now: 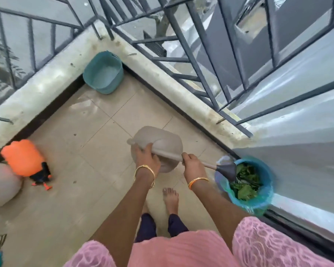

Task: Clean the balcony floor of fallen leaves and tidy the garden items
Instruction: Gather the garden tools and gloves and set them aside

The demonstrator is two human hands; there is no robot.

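the step in hand looks like the tidying part: the person holds a beige watering can (158,149) over the tiled balcony floor (96,143), near the middle of the view. the left hand (148,158) curls over the can's body near the base of the spout, and the right hand (191,163) wraps around the long spout (201,164), whose dark rose head (228,170) points toward four o'clock, over the rim of the blue bin.

going left to right: at nine o'clock a pale rounded pot (2,185) shows partly at the edge, with an orange pressure sprayer (23,158) lying on its side just beside it. at eleven o'clock a teal tub (104,73) sits in the corner against the concrete kerb (46,89). at four o'clock a blue bin (258,193) with a liner holds green leaves (243,182) and stands by the wall.

counted: one watering can, one sprayer, one tub, one bin, one pale pot in part, two hands, each wrist with a bangle.

no loose leaves show on the tiles in view, so the sweeping seems mostly done. the next move probably calls for carrying the can to a resting place, perhaps by the tub or the sprayer, and setting it upright; the sprayer lying down would want standing up as well. whether the can holds water cannot be told.
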